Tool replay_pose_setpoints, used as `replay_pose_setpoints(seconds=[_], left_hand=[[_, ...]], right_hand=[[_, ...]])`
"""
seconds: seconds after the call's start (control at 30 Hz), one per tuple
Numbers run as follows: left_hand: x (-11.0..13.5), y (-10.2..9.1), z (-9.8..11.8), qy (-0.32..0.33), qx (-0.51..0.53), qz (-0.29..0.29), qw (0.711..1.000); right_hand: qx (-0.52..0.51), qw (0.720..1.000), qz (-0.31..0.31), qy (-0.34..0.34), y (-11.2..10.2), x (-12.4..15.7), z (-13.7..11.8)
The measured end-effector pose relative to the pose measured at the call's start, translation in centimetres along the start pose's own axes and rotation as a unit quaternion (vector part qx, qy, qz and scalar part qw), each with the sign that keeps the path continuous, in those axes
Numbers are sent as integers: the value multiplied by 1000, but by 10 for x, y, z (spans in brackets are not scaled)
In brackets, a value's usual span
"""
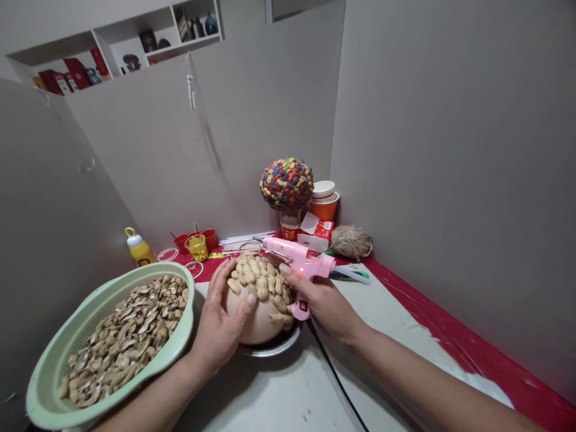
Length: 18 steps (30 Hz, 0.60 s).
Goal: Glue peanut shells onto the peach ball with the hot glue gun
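A pale round ball (255, 321) sits in a shallow metal bowl (275, 349), its upper part covered with peanut shells (262, 287). My left hand (225, 315) grips the ball's left side, fingers curved around it and the thumb against a shell near the front. In my right hand (326, 306) is a pink hot glue gun (297, 252), held by its handle at the ball's right side. A clear glue stick (353, 275) juts from the gun's back end, and a small light glows on its body. From the handle a black cord (333, 369) runs toward me. The gun's trigger is hidden.
Left stands a green colander (192, 312) of peanut shells. Behind are a yellow bottle (140, 249), red cups (209, 239), a yellow cup (197, 247), a multicoloured ball (287, 183) on a cup, stacked paper bowls (324, 204) and a twine ball (351, 242). Grey walls enclose the table.
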<state>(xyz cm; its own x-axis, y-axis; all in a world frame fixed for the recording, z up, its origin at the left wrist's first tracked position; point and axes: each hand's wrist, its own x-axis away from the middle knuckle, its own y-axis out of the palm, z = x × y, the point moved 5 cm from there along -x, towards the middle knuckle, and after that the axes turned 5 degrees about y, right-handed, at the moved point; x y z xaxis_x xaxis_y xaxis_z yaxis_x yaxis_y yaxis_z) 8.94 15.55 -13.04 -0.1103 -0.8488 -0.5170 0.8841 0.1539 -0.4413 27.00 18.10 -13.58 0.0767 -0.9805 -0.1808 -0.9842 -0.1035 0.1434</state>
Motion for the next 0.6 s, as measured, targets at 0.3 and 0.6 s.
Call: replay_pose_setpoints(seconds=[0.3,0.6], left_hand=[[-3,-4,-8,-10,69,13,997],[-2,-1,-7,-14,25,3,1000]], right_hand=[[8,1000,9,11,-2,4,7],[16,1000,14,6,0,8,5]])
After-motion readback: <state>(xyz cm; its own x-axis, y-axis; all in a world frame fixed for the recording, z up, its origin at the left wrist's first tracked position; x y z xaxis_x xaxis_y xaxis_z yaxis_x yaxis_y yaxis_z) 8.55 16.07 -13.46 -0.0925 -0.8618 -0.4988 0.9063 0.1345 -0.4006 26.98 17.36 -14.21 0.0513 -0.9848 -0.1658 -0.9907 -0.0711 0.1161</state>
